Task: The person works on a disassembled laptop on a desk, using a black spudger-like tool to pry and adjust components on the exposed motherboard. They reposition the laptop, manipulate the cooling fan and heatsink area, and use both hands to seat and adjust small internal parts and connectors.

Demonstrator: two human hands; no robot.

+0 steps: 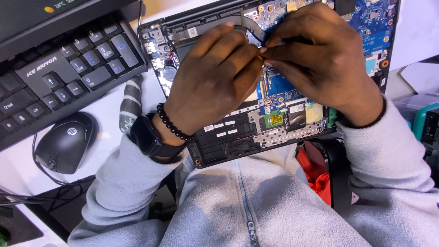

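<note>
Left hand (215, 77): fingers bent over the open laptop (274, 82), tips meeting the right hand's; a small item may be pinched there, but I cannot tell what.
Right hand (320, 59): fingertips drawn close together at the same spot; contents hidden.
Laptop: cover off, circuit board (375, 27) exposed, lying directly under both hands.
Left wrist: black watch (146, 137) and bead bracelet (171, 123).
Left of grip: black keyboard (59, 68), black mouse (66, 142) just below it.
</note>
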